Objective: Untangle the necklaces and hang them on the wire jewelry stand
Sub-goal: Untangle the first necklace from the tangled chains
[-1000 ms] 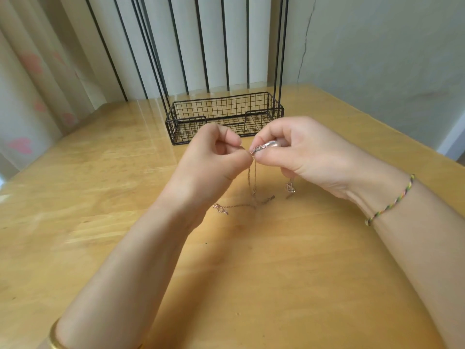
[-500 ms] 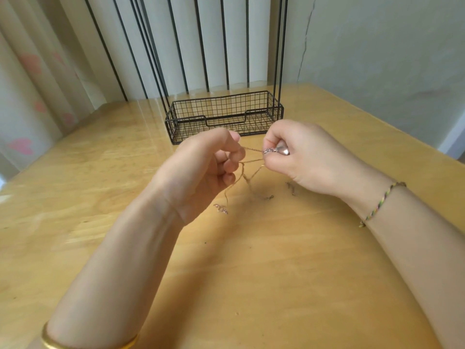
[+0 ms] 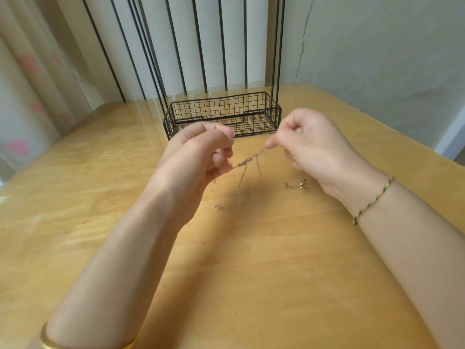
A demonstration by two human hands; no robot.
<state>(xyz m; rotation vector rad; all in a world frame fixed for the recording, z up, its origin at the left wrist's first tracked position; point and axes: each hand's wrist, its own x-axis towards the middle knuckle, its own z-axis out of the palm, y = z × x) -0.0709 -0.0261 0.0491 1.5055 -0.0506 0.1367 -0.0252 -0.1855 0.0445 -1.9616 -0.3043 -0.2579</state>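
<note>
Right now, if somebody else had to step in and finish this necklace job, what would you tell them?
Left hand: pinches one side of the tangled necklaces, lifted above the table.
Right hand: pinches the other side, knot stretched between.
A clasp end lies on the table near the right wrist.
Wire jewelry stand: behind the hands, no necklace seen on it; its top is out of view.
Done: nothing hung.
Left: free the knot, hang each necklace.

wire stand (image 3: 221,117) on wooden table (image 3: 100,197)
</note>
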